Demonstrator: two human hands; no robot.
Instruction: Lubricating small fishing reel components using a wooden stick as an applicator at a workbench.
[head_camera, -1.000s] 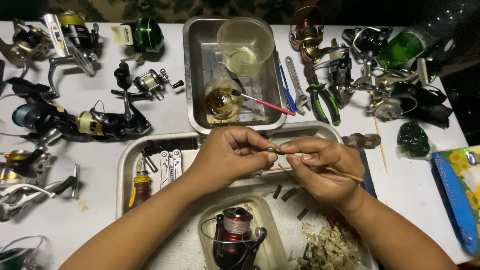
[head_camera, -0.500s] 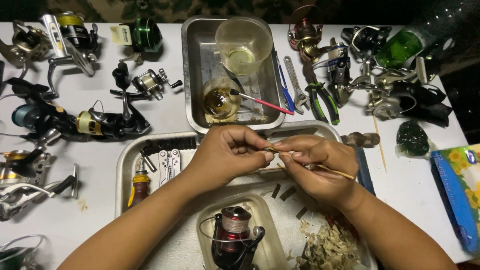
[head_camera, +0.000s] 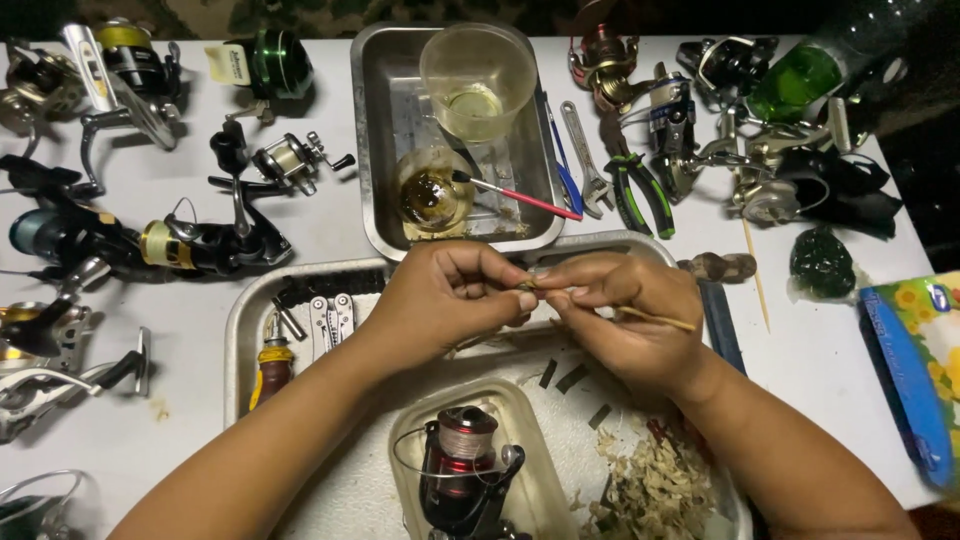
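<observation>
My left hand (head_camera: 445, 300) and my right hand (head_camera: 625, 315) meet over a metal tray (head_camera: 240, 330), fingertips pinched together on a small brownish part (head_camera: 527, 287). The right hand also grips a thin wooden stick (head_camera: 660, 320) that points out to the right. Just below the hands a red and black spinning reel (head_camera: 462, 478) lies in a clear plastic dish (head_camera: 410, 440). Pale shavings (head_camera: 655, 490) and short dark strips (head_camera: 572, 378) lie on the tray near my right wrist.
A second metal tray (head_camera: 365, 150) behind holds a clear cup (head_camera: 478, 80), a small jar of amber liquid (head_camera: 432, 195) and a red-handled brush (head_camera: 520, 197). Several fishing reels (head_camera: 200, 240) lie left and right. Pliers (head_camera: 640, 195), a wrench (head_camera: 585, 165) and a tissue pack (head_camera: 925, 370) lie right.
Both hands stay pinched together on the small part; the fingers have shifted only slightly and the stick has dropped to a flatter angle.
</observation>
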